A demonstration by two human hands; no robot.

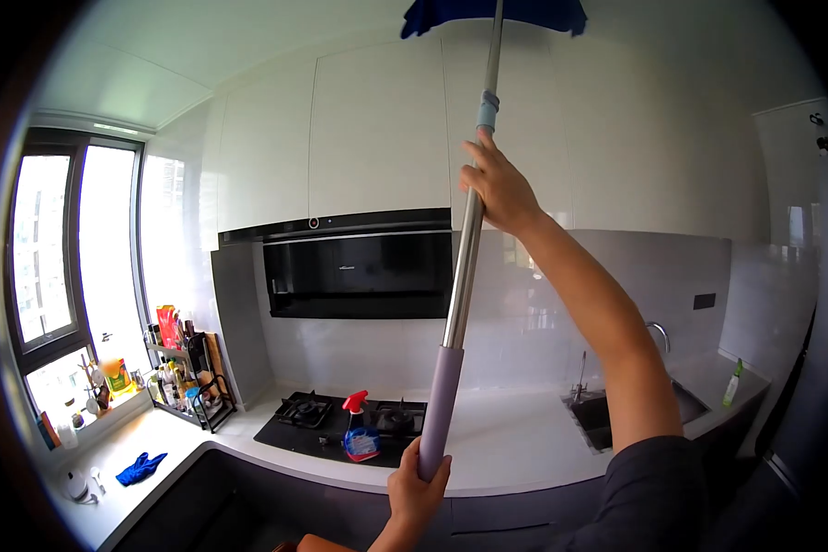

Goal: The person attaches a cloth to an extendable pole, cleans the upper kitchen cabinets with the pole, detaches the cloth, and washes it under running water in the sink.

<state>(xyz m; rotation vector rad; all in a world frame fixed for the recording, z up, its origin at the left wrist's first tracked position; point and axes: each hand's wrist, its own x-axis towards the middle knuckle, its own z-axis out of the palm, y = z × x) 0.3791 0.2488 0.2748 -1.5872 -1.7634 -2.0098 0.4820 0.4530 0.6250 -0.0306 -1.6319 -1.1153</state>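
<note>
A mop (465, 267) with a silver telescopic pole stands nearly upright before me, leaning slightly right toward its top. Its blue cloth head (534, 13) is raised near the ceiling above the white wall cabinets and partly cut off by the view's top edge. Low down, my left hand (416, 489) is closed around the purple-grey grip (443, 396). My right hand (501, 189) reaches up and holds the metal pole just below the grey locking collar (488, 110), some of its fingers loosely curled.
Under a black range hood (359, 276), a gas stove (294, 423) carries a spray bottle (361, 432) with a red trigger. A blue cloth (142, 469) lies on the left counter near a bottle rack (189, 382). At right are a sink (598, 423) and a green bottle (732, 385).
</note>
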